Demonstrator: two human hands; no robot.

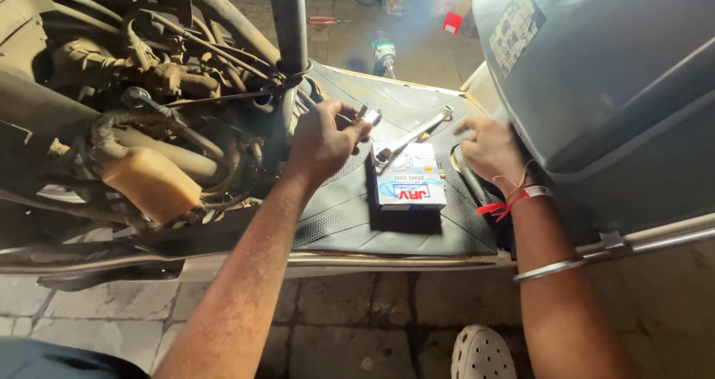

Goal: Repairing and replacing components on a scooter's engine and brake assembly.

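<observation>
A small bright metal part is pinched between the thumb and fingers of the left hand, held just above the black ribbed footboard mat of a scooter, near the base of the dark steering column. Whether it is a socket or a fitting I cannot tell; it is too small and partly hidden by the fingers.

Just right of it a combination spanner lies slantwise, its ring end resting on a small blue and white cardboard box and its open end pointing far and right. The box sits flat in the middle of the mat.

The right hand is further right, fingers curled and pressed down at the right edge of the mat, where it meets the grey body panel; I cannot tell whether it grips anything. Its wrist carries a red thread and a steel bangle lower on the forearm.

To the left the scooter's dusty engine bay is exposed, with hoses, cables and a yellowish plastic tank. On the far concrete floor stand a green-capped bottle and red-handled pliers. Near, on the paving stones, a white perforated clog shows.
</observation>
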